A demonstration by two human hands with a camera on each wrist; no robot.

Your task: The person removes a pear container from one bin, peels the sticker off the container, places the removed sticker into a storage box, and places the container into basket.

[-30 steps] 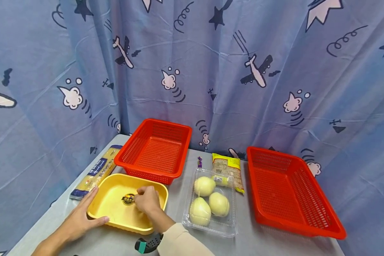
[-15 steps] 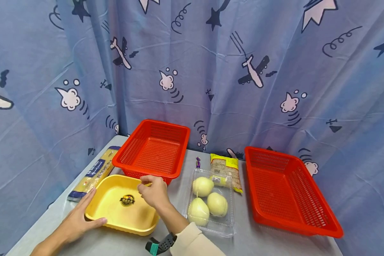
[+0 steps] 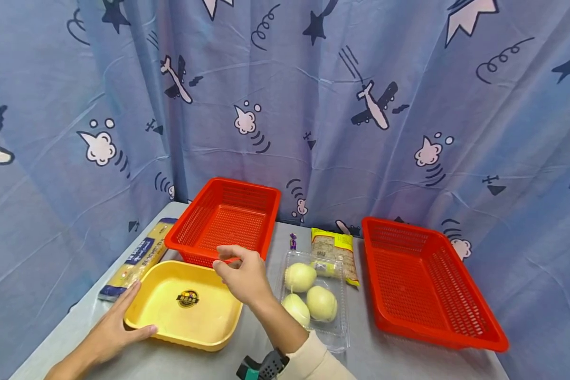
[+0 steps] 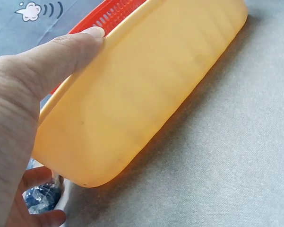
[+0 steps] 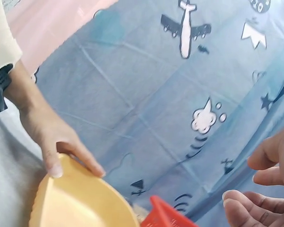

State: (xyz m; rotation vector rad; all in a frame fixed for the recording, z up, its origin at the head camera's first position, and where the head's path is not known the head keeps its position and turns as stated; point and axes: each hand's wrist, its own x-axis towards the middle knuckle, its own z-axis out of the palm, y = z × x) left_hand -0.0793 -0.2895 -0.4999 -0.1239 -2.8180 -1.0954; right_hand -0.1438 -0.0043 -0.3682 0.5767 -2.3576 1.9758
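No text is legible. A round dark sticker (image 3: 188,298) on the floor of the yellow tray (image 3: 138,315) is too small to read. Print on the blue-banded pasta packet (image 3: 138,258) and the yellow snack packet (image 3: 334,245) is blurred.

This looks like a staged recording booth, not a lived-in room. A blue curtain (image 3: 313,105) printed with cartoon planes, stars and clouds closes off the back and left edges of a grey table (image 3: 361,359). Two red mesh baskets (image 3: 225,221) and packaged groceries are laid out on it like props.
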